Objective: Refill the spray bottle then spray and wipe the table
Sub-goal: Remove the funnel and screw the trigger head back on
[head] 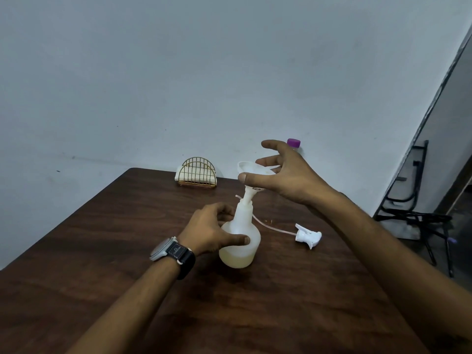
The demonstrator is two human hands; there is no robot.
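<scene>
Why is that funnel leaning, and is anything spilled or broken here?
No spill or damage shows. The funnel sits tilted in the spray bottle, held by the right hand; the left hand grips the bottle. The trigger sprayer lies detached on the table.

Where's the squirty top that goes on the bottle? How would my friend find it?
Look at the brown table. Right of the cloudy bottle lies the white trigger top, on its side with a thin tube. Nothing else there has a trigger.
</scene>
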